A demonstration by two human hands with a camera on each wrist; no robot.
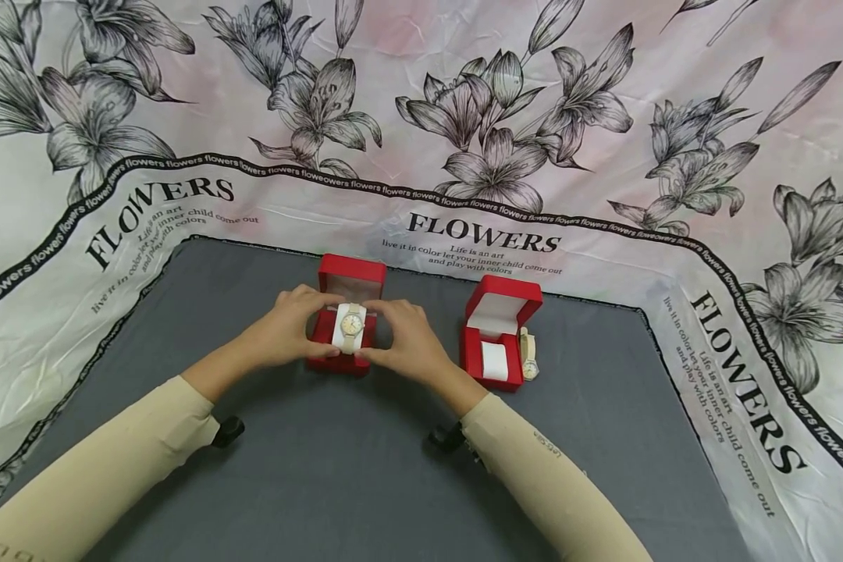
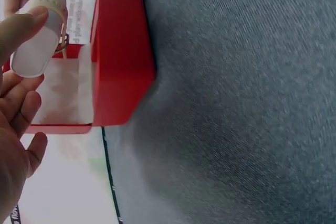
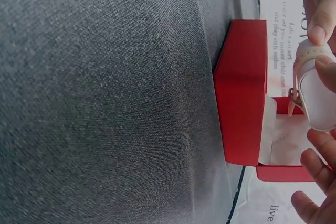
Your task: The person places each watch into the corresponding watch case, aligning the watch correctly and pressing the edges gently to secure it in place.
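Note:
Between my left hand (image 1: pixel 291 328) and right hand (image 1: pixel 409 339), a watch (image 1: pixel 352 323) with a pale strap is wrapped round a white cushion (image 2: pixel 35 55). Thumb and fingers of each hand pinch the cushion from its own side. The dial faces up in the head view. Both wrist views show the cushion's flat end and the strap's buckle (image 3: pixel 295 97) hanging loose below. Directly under and behind it stands an open red watch box (image 1: pixel 352 270), its lid raised. Its pale lining (image 2: pixel 63 93) shows in the left wrist view.
To the right stands a second open red box (image 1: pixel 506 290) with a white cushion (image 1: pixel 495 361) inside. Another watch (image 1: pixel 528 355) with a pale strap lies against its right side. Grey cloth (image 1: pixel 351 476) covers the work surface, bordered by a flower-printed sheet (image 1: pixel 457 179).

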